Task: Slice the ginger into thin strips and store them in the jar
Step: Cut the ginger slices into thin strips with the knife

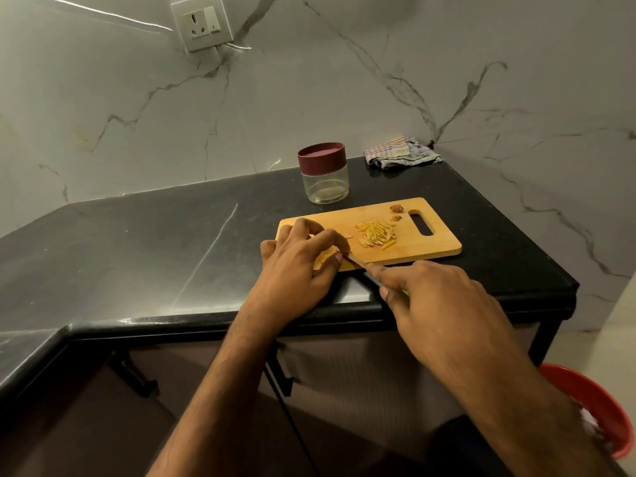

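two hands work at the near left corner of the cutting board (406, 251), which lies on the black counter (137, 256) close to its front edge. the left hand (303, 263) curls its fingertips down onto a small piece of ginger (326, 259), mostly hidden under the fingers, pinning it to the wood. the right hand (437, 304) grips a knife (358, 262) by the handle, index finger stretched along the spine, with the blade tip touching the ginger beside the left fingertips

a loose heap of cut strips (377, 234) lies mid-board, toward the handle slot, with two brown trimmings (396, 212) near the far right corner. the jar (323, 173) stands just behind the board's far edge, its maroon lid on, and looks nearly bare inside. a striped cloth (399, 151) sits in the counter's back corner

the ginger piece is likely firm, fibrous and a little wet on its cut face, so it could slip or roll; it is best held flat side down, with fingertips tucked back from the blade. the strips are light, thin and brittle enough to scatter, so gathering them by a pinch or by sliding them along the blade seems safest, and the lid must come off first
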